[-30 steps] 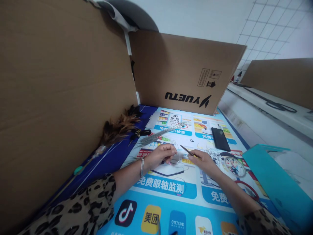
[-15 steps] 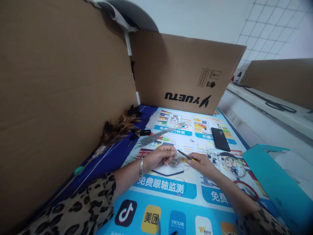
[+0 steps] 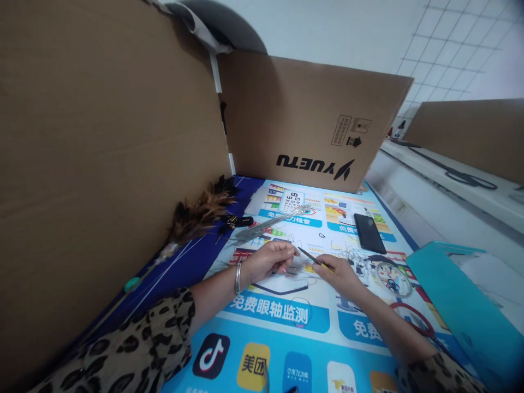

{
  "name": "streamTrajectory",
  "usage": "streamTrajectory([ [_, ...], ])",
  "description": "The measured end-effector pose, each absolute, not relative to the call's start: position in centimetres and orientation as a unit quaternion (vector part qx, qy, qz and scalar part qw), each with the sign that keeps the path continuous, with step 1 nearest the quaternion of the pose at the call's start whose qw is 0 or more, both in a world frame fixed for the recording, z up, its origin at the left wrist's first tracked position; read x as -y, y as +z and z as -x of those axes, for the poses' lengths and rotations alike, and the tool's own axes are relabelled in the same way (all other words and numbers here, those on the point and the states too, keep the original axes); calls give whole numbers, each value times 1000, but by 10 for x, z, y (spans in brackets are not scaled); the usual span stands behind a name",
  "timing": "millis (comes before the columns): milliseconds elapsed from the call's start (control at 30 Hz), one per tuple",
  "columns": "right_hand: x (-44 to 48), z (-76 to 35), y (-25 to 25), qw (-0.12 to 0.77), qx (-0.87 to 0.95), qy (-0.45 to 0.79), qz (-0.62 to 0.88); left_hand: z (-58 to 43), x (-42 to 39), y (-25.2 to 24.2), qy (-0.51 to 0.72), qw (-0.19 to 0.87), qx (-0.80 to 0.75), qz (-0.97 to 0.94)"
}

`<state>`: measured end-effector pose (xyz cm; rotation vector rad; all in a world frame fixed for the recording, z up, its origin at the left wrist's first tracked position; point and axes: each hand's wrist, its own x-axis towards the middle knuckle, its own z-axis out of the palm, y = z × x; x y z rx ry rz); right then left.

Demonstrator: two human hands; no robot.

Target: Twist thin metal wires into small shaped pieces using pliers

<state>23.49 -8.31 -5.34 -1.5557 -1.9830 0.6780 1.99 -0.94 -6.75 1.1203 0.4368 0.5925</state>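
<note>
My left hand (image 3: 273, 261), with a silver bangle (image 3: 238, 277) on the wrist, is closed in a pinch over the printed sheet; a thin wire seems to be at its fingertips, too small to make out fully. My right hand (image 3: 336, 274) is wrapped round a slim dark-tipped tool with yellow handles (image 3: 311, 257), probably pliers. The tool's tip points at my left fingertips, a small gap apart. Beyond my hands a bundle of thin silver wires (image 3: 272, 224) lies slanted on the sheet.
A black phone (image 3: 369, 233) lies at the back right, near loose wire pieces and a round clear dish (image 3: 393, 278). A red ring (image 3: 413, 319) and a teal box (image 3: 462, 305) are farther right. Brown feathers (image 3: 200, 213) lie left, by cardboard walls (image 3: 311, 120).
Both hands have stayed nearly in place. The tool's tip has shifted slightly right, and my left fingers have turned a little.
</note>
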Motion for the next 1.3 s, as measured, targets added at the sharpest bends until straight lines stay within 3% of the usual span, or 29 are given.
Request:
streamTrajectory([
  [600,88,-225,-52,245,740,202,593,-26,11,-72,343,716,-270,-544],
  [1300,89,-223,-53,272,710,256,597,-25,10,-71,354,682,-291,-570],
])
